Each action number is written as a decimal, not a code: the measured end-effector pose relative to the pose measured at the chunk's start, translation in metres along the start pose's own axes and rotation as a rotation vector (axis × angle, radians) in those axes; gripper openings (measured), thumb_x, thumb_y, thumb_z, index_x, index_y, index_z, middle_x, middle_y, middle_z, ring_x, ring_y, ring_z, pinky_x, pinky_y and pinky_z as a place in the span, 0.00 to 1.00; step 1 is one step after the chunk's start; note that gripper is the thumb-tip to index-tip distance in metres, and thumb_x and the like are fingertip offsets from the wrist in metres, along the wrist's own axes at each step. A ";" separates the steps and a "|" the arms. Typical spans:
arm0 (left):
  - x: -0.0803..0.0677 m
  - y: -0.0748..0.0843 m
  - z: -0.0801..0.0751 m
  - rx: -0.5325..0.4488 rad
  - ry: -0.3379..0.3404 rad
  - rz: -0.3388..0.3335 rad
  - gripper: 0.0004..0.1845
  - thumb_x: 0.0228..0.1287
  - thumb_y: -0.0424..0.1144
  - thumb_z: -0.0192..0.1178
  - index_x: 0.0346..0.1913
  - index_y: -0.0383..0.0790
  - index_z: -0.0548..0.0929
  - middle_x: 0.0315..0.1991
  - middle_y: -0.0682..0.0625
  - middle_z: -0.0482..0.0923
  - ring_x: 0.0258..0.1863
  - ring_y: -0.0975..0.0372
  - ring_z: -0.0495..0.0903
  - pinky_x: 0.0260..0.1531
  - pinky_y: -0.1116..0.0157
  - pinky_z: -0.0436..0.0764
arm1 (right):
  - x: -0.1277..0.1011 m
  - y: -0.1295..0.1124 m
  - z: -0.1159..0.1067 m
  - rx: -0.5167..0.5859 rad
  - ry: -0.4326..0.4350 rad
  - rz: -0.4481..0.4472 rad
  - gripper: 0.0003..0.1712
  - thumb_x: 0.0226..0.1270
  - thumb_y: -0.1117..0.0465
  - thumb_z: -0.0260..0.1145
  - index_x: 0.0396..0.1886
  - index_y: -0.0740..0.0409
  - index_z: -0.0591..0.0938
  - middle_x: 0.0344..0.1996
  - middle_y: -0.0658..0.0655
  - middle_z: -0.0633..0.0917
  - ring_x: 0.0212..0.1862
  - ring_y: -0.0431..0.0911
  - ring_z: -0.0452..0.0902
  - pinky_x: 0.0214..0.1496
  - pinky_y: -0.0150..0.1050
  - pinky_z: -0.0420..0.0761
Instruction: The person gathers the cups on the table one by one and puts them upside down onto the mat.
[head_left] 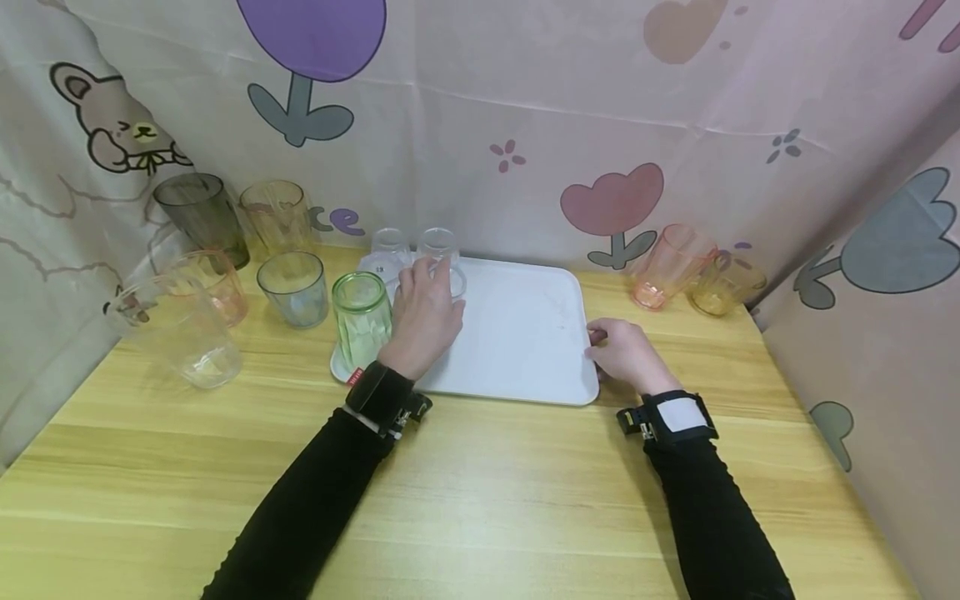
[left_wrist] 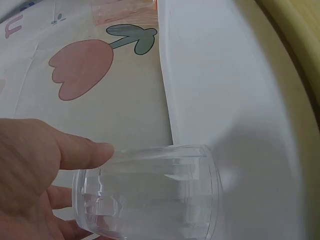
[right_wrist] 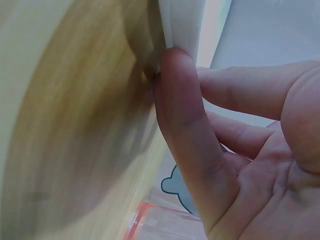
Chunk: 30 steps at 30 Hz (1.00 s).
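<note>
My left hand (head_left: 426, 321) reaches over the left part of a white tray (head_left: 517, 333). In the left wrist view, its thumb and fingers grip a clear glass (left_wrist: 150, 195) near one end, the other end toward the tray. Beside that hand, a green ribbed glass (head_left: 362, 321) stands on the tray's left end. Another clear glass (head_left: 389, 242) is at the tray's back left. My right hand (head_left: 628, 354) is at the right edge of the tray; the right wrist view shows its fingers (right_wrist: 182, 95) pinching the tray's rim (right_wrist: 182, 25).
Left of the tray stand a blue-grey glass (head_left: 294, 292), a pink glass (head_left: 217, 287), a large clear glass (head_left: 183, 333), a dark grey glass (head_left: 202, 217) and an amber glass (head_left: 276, 218). A pink glass (head_left: 670, 271) and a yellow glass (head_left: 723, 285) are at the back right, by the curtain (head_left: 480, 100).
</note>
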<state>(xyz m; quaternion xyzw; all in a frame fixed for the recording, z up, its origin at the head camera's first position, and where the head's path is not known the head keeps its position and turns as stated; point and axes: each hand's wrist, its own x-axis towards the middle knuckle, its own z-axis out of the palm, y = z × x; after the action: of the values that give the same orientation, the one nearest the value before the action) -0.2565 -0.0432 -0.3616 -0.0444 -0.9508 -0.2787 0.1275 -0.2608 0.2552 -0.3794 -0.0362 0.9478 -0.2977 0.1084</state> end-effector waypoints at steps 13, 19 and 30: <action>0.000 -0.005 0.005 0.008 0.038 0.026 0.23 0.71 0.34 0.60 0.66 0.30 0.72 0.73 0.31 0.58 0.68 0.40 0.63 0.61 0.44 0.75 | -0.001 -0.002 -0.001 -0.016 0.002 -0.001 0.28 0.73 0.71 0.63 0.70 0.75 0.71 0.57 0.74 0.81 0.36 0.52 0.85 0.35 0.39 0.88; 0.000 -0.005 0.007 0.012 0.041 0.033 0.25 0.69 0.34 0.62 0.66 0.29 0.71 0.73 0.30 0.58 0.70 0.40 0.60 0.65 0.44 0.74 | -0.001 -0.001 0.000 -0.026 0.001 -0.001 0.28 0.73 0.71 0.63 0.70 0.75 0.71 0.57 0.74 0.81 0.36 0.51 0.85 0.35 0.39 0.87; -0.007 0.011 0.010 -0.032 0.071 0.132 0.34 0.67 0.41 0.65 0.71 0.30 0.68 0.76 0.34 0.54 0.76 0.42 0.52 0.71 0.45 0.68 | -0.001 0.000 0.000 -0.024 0.023 -0.017 0.28 0.72 0.71 0.63 0.69 0.75 0.72 0.56 0.74 0.81 0.38 0.52 0.86 0.37 0.40 0.88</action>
<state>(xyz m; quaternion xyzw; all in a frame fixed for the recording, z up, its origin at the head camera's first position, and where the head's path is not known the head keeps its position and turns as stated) -0.2505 -0.0288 -0.3660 -0.0990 -0.9362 -0.2863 0.1783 -0.2595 0.2556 -0.3793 -0.0422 0.9522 -0.2874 0.0947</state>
